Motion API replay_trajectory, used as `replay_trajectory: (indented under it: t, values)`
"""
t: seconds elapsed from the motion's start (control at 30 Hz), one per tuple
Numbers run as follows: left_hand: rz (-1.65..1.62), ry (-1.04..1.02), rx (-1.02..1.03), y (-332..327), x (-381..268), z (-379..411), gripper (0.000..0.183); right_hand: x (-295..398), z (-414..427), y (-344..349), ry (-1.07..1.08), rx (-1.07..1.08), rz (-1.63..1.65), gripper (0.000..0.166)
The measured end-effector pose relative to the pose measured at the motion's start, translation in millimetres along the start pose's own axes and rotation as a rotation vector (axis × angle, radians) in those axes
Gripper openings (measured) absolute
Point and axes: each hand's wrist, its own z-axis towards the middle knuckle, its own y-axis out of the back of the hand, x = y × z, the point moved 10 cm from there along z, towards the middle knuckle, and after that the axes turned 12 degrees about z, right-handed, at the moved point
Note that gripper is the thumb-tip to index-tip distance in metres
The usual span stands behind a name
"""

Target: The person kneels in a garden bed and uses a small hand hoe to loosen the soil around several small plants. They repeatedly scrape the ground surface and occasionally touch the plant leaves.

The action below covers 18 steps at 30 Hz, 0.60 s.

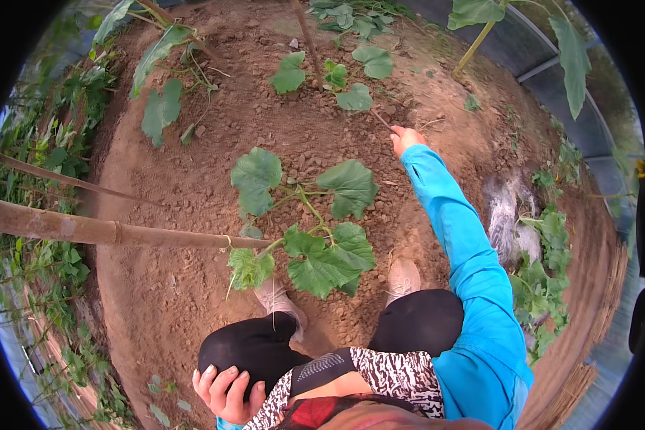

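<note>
My right hand (407,140) reaches forward with its fingers closed around a thin dark rod (381,119), perhaps a tool handle. The rod's far end passes behind a leaf of a small broad-leaved vine plant (355,98), so its tip is hidden. My left hand (228,392) rests on my left knee (247,344) and holds nothing. Between my feet and the far plant grows a nearer vine plant (322,263), which looks like a cucumber or squash. It leans by a bamboo pole (118,232), with a tendril curled around the pole.
Loose, cloddy soil (193,258) surrounds the plants. A thin stake (307,43) stands by the far plant. More vines (161,107) grow at upper left, with dense greenery (59,269) beyond. Pulled leaves (548,274) and whitish residue (505,215) lie at right, near plastic sheeting (586,129).
</note>
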Motion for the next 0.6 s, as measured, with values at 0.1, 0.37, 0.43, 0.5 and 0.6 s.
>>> replay_trajectory:
  t: [0.1,0.37,0.43,0.5,0.6]
  values:
    - [-0.026,-0.042,-0.027,-5,0,4,0.027,-49,3,-9,-0.095,0.000,-0.033,0.035]
    - [-0.021,-0.075,-0.024,-11,-9,12,0.026,-30,-25,121,0.179,-0.451,0.211,0.035]
    - [-0.015,-0.065,-0.037,-10,-12,16,0.026,-36,-34,117,0.192,-0.534,0.333,0.037]
    - [-0.014,-0.063,0.000,-10,-15,22,0.026,-48,-38,93,0.133,-0.595,0.268,0.039]
    - [-0.024,-0.057,0.040,-15,-20,32,0.027,-107,5,18,0.013,-0.308,-0.042,0.038]
